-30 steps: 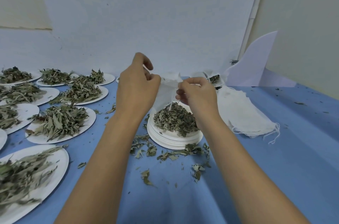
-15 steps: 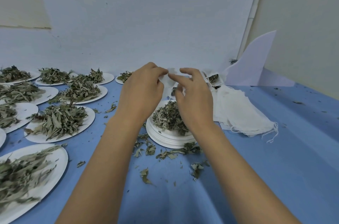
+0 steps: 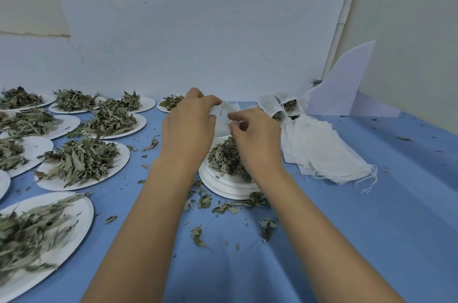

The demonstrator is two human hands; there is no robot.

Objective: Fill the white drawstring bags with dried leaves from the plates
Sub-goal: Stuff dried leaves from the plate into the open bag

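Seen from the head camera, looking down over both forearms at a table covered in blue cloth [image 3: 371,216].

Both hands meet above the middle of the table and hold one white drawstring bag [image 3: 223,118] between them. The left hand [image 3: 188,129] pinches the bag's upper left edge, thumb and fingers curled onto the cloth. The right hand [image 3: 256,140] grips the bag's right edge, its fingertips [image 3: 233,118] bent in against the fabric. The bag hangs slack, and a thin dark stem shows through or on the cloth. Whether its mouth is open cannot be told.

Directly below the hands sits a stack of white plates [image 3: 224,187], and the top plate carries a heap of dried leaves [image 3: 224,157]. Loose leaf scraps [image 3: 224,207] lie on the cloth just in front of the stack.

To the right of the stack, touching or nearly touching it, lies a flat pile of empty white bags [image 3: 322,153] with loose strings trailing off its near end. Behind that pile stand filled bags [image 3: 285,105], leaves showing at their tops.

The left side of the table holds many more leaf-laden plates [image 3: 116,168] set close together in rows.

A pale curved sheet [image 3: 343,89] leans upright in the far right corner against the wall [image 3: 198,29].
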